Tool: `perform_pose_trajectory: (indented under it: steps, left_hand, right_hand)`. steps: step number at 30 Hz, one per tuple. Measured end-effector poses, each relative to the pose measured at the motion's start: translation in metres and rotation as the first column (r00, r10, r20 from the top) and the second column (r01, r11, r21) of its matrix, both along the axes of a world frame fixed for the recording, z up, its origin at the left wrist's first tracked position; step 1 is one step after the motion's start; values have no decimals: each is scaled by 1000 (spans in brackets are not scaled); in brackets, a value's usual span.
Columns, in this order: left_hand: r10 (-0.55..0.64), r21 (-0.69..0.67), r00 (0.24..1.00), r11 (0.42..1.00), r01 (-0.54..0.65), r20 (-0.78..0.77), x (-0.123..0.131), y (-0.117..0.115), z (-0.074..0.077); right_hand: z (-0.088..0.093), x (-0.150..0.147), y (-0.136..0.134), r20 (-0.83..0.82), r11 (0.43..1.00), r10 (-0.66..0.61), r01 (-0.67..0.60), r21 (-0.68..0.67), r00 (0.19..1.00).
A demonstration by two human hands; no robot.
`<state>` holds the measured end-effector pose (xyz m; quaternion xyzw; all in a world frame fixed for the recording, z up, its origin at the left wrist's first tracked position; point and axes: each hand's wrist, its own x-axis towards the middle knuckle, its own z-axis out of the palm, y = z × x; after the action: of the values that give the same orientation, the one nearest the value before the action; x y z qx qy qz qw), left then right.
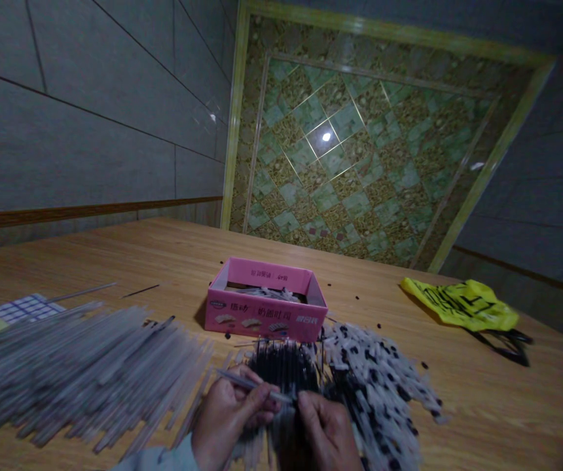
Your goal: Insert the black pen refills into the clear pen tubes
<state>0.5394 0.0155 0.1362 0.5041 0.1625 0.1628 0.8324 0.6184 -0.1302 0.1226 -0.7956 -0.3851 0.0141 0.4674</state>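
My left hand (235, 412) is closed around a translucent pen barrel (242, 379), which slants down to the right. At the barrel's right end, my right hand (328, 428) has its thumb and fingers pinched together. A small dark bit shows there, too blurred to name. Just beyond my hands lies a bundle of thin black sticks like pen refills (284, 366). Left of my left hand spreads a big heap of translucent barrels (90, 373). Small whitish pieces with black ends (380, 386) are piled to the right of my right hand.
A pink open box (262, 317) with whitish pieces inside stands behind the refills. Far right is a yellow plastic bag (458, 304) with black straps by it. A checked cloth (21, 307) lies at left. Small black bits dot the wooden table (163, 252).
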Motion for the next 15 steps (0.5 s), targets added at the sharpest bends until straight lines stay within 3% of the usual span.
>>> perform_pose_trajectory:
  steps: [4, 9, 15]
  left_hand:
    - [54, -49, 998, 997, -55, -16, 2, 2, -2]
    - [8, -37, 1000, 999, -8, -12, 1, 1, -2]
    - [40, -44, 998, 998, -41, -41, -1, 0, 0]
  right_hand:
    - [3, -1, 1, 116, 997, -4, -5, 77, 993]
    - [1, 0, -1, 103, 1000, -13, 16, -27, 995]
    - [3, -1, -1, 203, 999, 7, -14, 34, 979]
